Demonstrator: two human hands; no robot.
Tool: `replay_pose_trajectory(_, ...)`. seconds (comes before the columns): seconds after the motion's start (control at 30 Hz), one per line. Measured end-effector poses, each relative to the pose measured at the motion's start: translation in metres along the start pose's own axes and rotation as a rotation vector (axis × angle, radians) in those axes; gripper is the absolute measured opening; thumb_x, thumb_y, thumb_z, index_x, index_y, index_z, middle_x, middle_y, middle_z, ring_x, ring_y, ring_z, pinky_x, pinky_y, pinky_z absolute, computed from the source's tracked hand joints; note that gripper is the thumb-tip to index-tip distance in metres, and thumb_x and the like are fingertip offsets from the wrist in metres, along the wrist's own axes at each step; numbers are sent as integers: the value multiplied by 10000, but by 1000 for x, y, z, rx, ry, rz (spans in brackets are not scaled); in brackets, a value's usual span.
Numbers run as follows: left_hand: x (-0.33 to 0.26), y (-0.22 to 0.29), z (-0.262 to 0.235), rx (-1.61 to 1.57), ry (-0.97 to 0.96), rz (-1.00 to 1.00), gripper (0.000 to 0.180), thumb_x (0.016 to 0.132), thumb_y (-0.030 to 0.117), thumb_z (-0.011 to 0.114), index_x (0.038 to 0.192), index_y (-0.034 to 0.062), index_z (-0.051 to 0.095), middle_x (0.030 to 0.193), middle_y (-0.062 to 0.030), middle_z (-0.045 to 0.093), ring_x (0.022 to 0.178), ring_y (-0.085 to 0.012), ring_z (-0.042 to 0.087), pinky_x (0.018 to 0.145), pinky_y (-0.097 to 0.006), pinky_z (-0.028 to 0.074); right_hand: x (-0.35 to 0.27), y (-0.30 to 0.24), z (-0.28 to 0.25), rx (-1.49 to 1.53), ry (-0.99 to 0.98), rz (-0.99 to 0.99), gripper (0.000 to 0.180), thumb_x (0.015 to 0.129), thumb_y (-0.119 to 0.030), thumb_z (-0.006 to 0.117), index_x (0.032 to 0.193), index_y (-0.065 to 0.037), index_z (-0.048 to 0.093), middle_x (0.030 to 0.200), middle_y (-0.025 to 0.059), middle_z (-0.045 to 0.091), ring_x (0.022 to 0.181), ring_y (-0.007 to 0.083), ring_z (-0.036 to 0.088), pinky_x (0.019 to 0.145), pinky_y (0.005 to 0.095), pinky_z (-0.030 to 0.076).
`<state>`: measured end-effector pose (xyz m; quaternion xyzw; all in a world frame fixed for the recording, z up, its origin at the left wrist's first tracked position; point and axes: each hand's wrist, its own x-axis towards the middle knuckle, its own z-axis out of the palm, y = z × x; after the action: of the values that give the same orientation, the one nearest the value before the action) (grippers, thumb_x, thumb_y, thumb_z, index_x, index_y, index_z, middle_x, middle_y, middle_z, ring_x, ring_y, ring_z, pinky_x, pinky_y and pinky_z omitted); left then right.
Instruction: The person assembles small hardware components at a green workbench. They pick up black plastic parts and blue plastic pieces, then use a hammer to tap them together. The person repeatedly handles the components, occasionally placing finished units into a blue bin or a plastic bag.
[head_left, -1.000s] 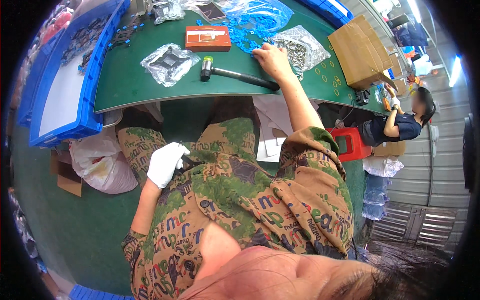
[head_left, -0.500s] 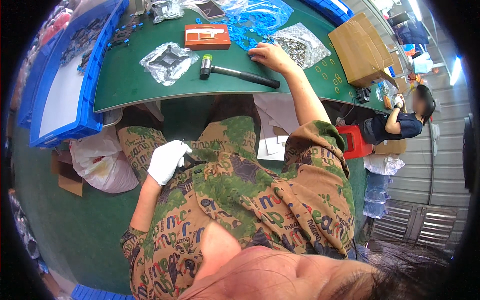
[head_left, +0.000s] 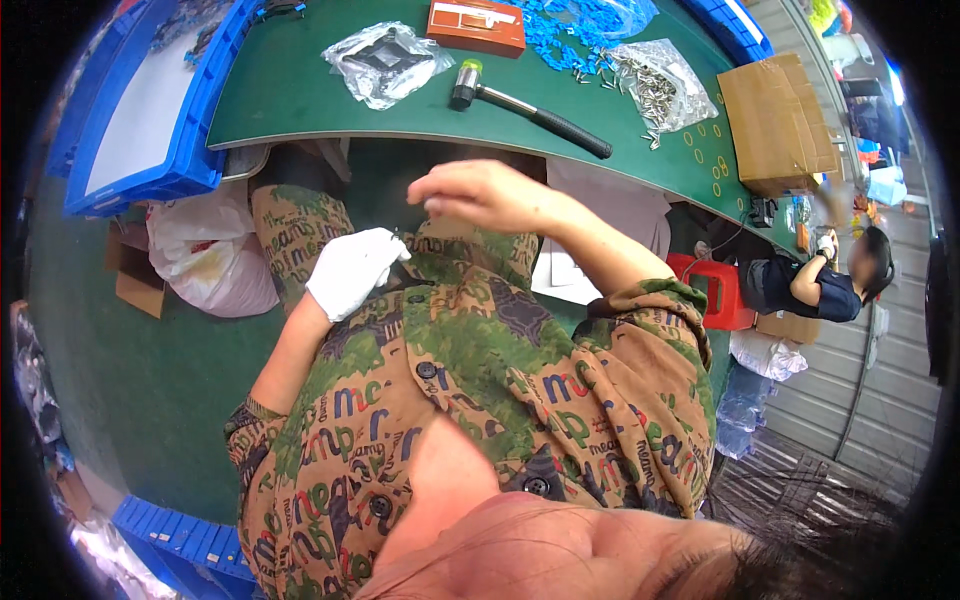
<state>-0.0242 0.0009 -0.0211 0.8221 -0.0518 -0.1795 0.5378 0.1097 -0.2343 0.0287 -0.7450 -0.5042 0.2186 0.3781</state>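
My left hand (head_left: 355,272), in a white glove, rests over my lap with its fingers closed. A small dark piece shows at its fingertips, too small to name. My bare right hand (head_left: 484,194) hangs in front of the table edge, above and to the right of the left hand. Its fingers are bent together, and whatever lies in them is hidden. On the green table (head_left: 300,105), the hammer (head_left: 530,113) with a black grip lies beyond my right hand. Left of it sits a dark part in a clear plastic bag (head_left: 386,64).
Behind the hammer stand a red-brown box (head_left: 476,26) and scattered blue plastic pieces (head_left: 560,40). A bag of metal pins (head_left: 662,90) lies right, near a cardboard box (head_left: 778,125). Blue crates (head_left: 150,190) are at left. A co-worker (head_left: 815,280) sits beyond a red stool (head_left: 722,295).
My right hand has left the blue pieces and come back toward my lap, close to the left hand. The view has tilted, so the table sits higher. Metal pins now spill from the bag.
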Motion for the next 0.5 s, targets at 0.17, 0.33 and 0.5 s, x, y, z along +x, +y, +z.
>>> replay_pose_trajectory(0.17, -2, -1, 0, 39, 2, 56, 349, 1039, 328, 488, 965, 88, 731, 760, -66, 621, 595, -175, 586, 617, -334, 490, 12, -2, 21, 310, -162, 209, 253, 1044, -221, 571, 1222, -42, 586, 1006, 85, 677, 945, 190, 669, 862, 361, 536)
replay_pose_trajectory(0.33, -3, 0, 2, -28, 39, 93, 299, 1018, 289, 571, 946, 53, 739, 659, -17, 597, 578, -103, 537, 582, -280, 449, 20, -1, 15, 208, -259, 122, 213, 1049, -202, 546, 1198, -50, 560, 990, 93, 668, 937, 214, 673, 852, 375, 533)
replay_pose_trajectory(0.5, 1, -9, 2, 98, 54, 256, 307, 1015, 299, 579, 951, 52, 750, 663, -22, 608, 581, -108, 538, 584, -285, 454, 25, -3, 10, 114, -321, 23, 207, 1056, -190, 518, 1223, -70, 546, 1057, 129, 671, 999, 310, 672, 878, 414, 526)
